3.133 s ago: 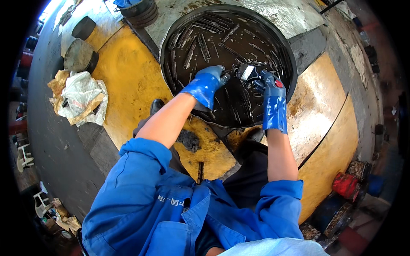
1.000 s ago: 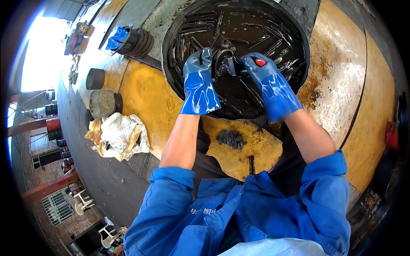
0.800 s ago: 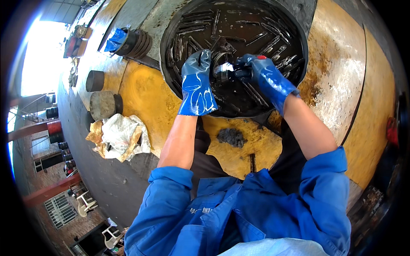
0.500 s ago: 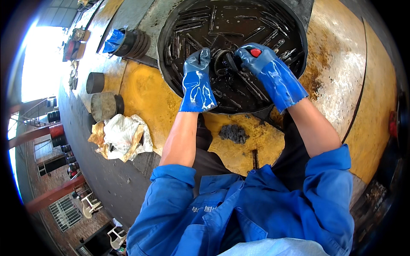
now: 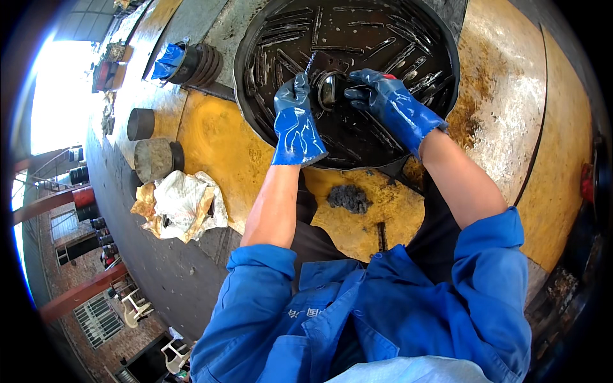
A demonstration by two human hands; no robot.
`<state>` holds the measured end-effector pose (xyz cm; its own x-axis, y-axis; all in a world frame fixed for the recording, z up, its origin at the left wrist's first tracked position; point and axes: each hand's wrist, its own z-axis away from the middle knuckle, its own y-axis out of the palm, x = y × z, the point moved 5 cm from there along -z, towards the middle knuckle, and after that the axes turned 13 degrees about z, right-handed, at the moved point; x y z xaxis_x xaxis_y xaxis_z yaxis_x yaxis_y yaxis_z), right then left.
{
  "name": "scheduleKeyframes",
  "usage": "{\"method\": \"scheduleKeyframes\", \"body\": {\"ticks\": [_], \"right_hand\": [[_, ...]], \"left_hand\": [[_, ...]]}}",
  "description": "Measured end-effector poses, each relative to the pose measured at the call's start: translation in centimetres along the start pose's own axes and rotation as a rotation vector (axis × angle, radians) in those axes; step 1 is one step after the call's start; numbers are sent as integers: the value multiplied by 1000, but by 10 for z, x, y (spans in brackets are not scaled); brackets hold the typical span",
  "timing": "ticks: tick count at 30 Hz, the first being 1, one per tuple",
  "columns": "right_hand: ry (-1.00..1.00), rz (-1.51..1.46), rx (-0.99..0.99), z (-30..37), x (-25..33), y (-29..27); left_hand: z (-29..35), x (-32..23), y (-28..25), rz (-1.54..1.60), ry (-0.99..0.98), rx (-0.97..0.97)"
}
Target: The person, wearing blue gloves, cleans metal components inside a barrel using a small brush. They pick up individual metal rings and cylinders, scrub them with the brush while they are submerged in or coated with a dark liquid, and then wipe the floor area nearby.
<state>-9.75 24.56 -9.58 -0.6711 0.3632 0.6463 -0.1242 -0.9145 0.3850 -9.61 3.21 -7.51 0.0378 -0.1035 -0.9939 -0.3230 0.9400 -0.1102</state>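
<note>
Both hands wear blue rubber gloves and are over a round black pan (image 5: pixel 241 96) of dark, oily liquid. My left hand (image 5: pixel 295 108) is closed on the left edge of a dark metal part with a round ring-shaped opening (image 5: pixel 327 92), its inner wall shining wet. My right hand (image 5: pixel 383 96) is just right of that ring, with its fingers curled and pointing left. A bit of a red-handled tool (image 5: pixel 389 76) shows at the top of that hand; its working end is hidden. Several long dark strips (image 5: pixel 338 49) lie in the pan around the part.
Under the pan is a yellow, oil-stained sheet (image 5: pixel 217 134). A dark clump (image 5: pixel 349 198) and a short dark bar (image 5: pixel 382 236) lie between my knees. To the left are a crumpled white bag (image 5: pixel 185 204), cylindrical pieces (image 5: pixel 153 159) and stacked black rings (image 5: pixel 203 66) with blue plastic.
My right hand has turned and its fingers have loosened beside the ring; less of the red handle shows. The metal part is tilted so its opening faces up more, in my left hand.
</note>
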Motion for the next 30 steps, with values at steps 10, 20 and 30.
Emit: {"method": "scheduleKeyframes", "body": {"ticks": [10,20,30], "right_hand": [[-1108,1656,168,41,-3,26],[-1093,1471,33,53,4,23],[-500,732,-75,65,59,12]], "left_hand": [[4,-12,7,-198,-86,23],[2,-15,15,-184,-21,81],[-1,-4,-2,137,-256,16]]}}
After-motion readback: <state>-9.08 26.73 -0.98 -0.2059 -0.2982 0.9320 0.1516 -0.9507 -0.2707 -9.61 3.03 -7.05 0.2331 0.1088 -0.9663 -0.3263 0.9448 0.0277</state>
